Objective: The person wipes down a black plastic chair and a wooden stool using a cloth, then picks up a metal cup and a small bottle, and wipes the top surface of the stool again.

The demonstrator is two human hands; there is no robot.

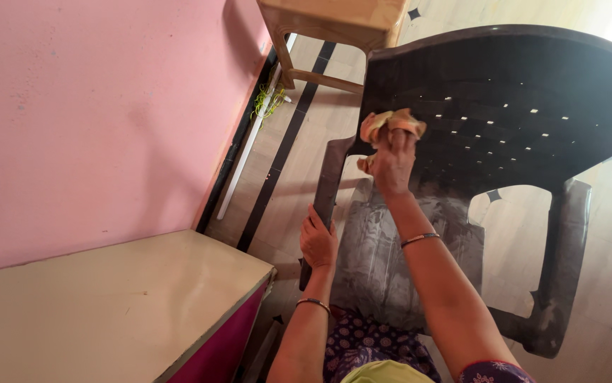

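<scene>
A dark brown plastic chair [518,99] stands in front of me, its backrest far from me and its dusty seat near. My right hand [391,159] is shut on a crumpled yellow-orange cloth [389,124], pressed against the lower left part of the backrest. My left hand [318,241] grips the chair's left armrest [328,191]. Each wrist bears a thin metal bangle.
A pink wall [93,120] fills the left. A cream-topped table with a magenta side [107,305] stands at the lower left. A wooden stool [334,28] is beyond the chair. A white pipe and a tangle of yellow-green thread [267,103] lie along the wall's base.
</scene>
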